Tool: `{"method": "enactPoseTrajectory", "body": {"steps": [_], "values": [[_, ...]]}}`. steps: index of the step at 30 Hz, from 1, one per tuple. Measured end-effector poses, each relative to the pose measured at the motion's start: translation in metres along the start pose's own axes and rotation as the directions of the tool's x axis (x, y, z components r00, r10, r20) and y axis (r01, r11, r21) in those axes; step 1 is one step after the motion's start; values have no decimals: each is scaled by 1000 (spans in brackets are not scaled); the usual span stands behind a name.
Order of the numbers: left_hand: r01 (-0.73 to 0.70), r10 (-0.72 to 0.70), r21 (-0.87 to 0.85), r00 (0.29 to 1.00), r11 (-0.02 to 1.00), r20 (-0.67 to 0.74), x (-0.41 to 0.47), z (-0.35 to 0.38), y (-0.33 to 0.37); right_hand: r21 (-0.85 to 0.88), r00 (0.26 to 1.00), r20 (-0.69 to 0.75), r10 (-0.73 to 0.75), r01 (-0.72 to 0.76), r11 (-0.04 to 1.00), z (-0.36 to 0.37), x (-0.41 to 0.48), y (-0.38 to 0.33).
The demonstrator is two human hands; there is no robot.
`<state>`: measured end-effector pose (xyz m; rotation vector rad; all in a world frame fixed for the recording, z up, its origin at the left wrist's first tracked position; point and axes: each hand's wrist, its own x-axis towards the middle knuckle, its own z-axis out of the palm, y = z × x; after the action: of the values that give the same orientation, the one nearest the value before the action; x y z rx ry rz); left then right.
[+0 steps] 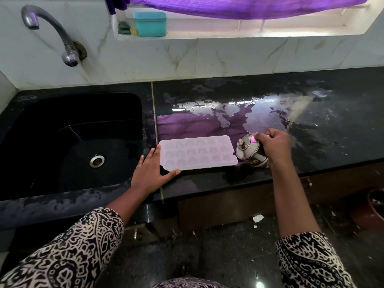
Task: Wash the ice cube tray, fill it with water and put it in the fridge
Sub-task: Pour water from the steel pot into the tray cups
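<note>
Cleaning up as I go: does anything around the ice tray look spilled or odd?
Yes. Water lies in a wide puddle on the black countertop behind the ice cube tray and steel pot. White scraps lie on the floor below.

1. A pale ice cube tray (198,152) lies flat on the wet black table (311,142), just right of the sink (62,142).
2. The left hand (151,173) rests with straight fingers against the tray's left end, its thumb along the near edge.
3. The right hand (274,143) grips a lidded steel jug (248,149), which is tilted towards the tray's right end.
4. A tap (54,32) curves over the sink, and a teal container (150,23) sits on the windowsill.
</note>
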<state>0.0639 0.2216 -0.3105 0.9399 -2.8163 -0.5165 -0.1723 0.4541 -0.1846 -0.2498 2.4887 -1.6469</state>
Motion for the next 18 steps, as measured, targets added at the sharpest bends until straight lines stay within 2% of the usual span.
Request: {"method": "enactPoseTrajectory", "body": {"steps": [11, 18], "values": [[8, -8, 0, 1000, 1000, 6, 0, -1, 0, -6, 1000, 15, 3, -3, 1000, 0, 0, 2], [4, -4, -4, 1000, 1000, 8, 0, -2, 1, 55, 999, 3, 34, -34, 998, -1, 3, 5]]}}
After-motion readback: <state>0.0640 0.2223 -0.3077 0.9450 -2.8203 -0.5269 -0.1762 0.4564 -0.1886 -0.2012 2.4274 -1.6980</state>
